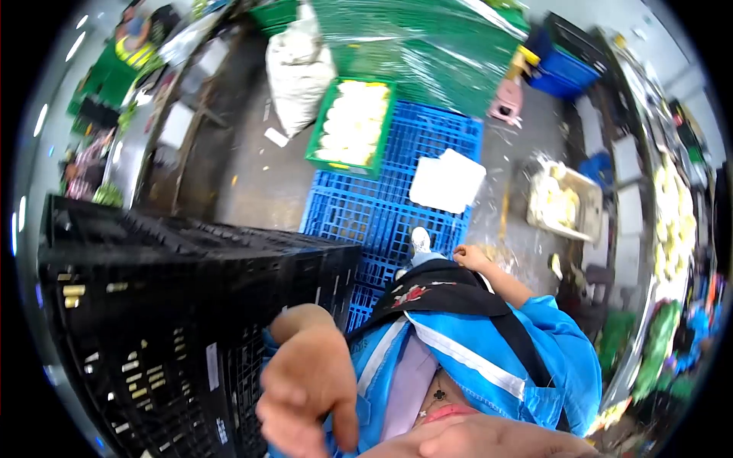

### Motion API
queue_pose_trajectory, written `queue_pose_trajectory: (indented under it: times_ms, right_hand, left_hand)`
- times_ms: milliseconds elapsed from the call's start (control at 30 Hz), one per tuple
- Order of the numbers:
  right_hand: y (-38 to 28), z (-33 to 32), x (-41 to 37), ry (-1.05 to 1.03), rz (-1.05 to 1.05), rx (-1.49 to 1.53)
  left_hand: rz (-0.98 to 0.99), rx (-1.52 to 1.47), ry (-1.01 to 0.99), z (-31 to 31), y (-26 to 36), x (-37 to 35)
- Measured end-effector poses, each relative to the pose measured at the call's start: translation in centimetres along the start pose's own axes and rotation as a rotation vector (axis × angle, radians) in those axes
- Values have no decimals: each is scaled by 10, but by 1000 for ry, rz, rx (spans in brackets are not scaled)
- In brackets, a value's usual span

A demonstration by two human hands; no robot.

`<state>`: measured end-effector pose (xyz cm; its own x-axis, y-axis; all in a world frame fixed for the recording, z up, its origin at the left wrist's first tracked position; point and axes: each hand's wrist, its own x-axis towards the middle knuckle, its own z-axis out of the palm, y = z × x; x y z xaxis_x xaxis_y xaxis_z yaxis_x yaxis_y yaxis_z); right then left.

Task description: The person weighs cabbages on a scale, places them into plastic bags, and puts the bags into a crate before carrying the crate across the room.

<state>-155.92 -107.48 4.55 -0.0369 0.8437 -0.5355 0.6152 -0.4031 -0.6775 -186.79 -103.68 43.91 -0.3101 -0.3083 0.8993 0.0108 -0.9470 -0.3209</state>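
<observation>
My left hand (309, 385) is raised in front of my chest beside the tall stack of black crates (153, 305). Its fingers are slightly blurred; the thumb stands apart from them and nothing shows in the hand. Down at my right side, my right hand (472, 258) hangs near my dark apron (435, 294) with the fingers curled in and no object visible in them. Ahead of my feet lie blue plastic pallets (351, 198). A green crate (343, 166) of white produce (354, 122) sits on them, along with white flat sheets (448, 182).
Green wrapped crates (420, 53) stand at the back, a white sack (298, 76) to their left. On the right are a pale bin (588, 210) with produce, a pink stool (506, 101) and a long bench with white vegetables (672, 221). A person (135, 49) is at far left.
</observation>
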Motion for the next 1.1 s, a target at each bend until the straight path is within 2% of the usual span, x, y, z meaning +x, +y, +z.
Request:
queue_pose_trajectory:
  times_ms: [67, 133, 200, 267, 333, 400, 467, 567, 633, 700, 733, 800, 867, 933, 1000, 1067, 1100]
  right_hand:
    - [78, -5, -23, 0, 215, -53]
    - [148, 4, -57, 278, 507, 281]
    - [188, 2, -100, 421, 758, 412]
    - [224, 10, -134, 505, 899, 586]
    - [229, 14, -158, 524, 920, 641]
    - [193, -5, -168, 494, 946, 585]
    - [385, 90, -117, 440, 889, 895]
    - [306, 19, -100, 326, 750, 621]
    - [233, -48, -80, 281, 615, 532]
    - [186, -107, -65, 267, 514, 522]
    - [202, -120, -48, 269, 487, 645]
    - [226, -159, -23, 268, 454, 651]
    - [248, -201, -3, 341, 400, 561]
    - [270, -237, 10, 436, 404, 513]
    - [277, -261, 7, 550, 406, 650]
    - [283, -270, -3, 568, 390, 708]
    - [287, -266, -7, 586, 379, 771]
  left_hand:
    - [44, -130, -28, 33, -23, 15]
    - [44, -240, 38, 55, -23, 16]
    - [51, -341, 93, 80, -28, 16]
    - [10, -397, 161, 108, -34, 15]
    - [10, -432, 183, 134, -39, 14]
    - [-4, -499, 235, 158, -44, 14]
    - [2, -517, 268, 183, -49, 14]
    - [51, -485, 266, 214, -56, 16]
    - [101, -278, 198, 228, -57, 19]
    - [183, -263, 199, 249, -60, 22]
    - [215, -286, 224, 260, -61, 22]
    - [316, -276, 246, 279, -58, 23]
    - [515, -355, 298, 293, -55, 33]
    - [571, -339, 260, 308, -64, 35]
    - [614, -326, 236, 313, -62, 32]
    - [550, -546, -53, 298, -47, 30]
    - [553, -550, -56, 296, -52, 34]
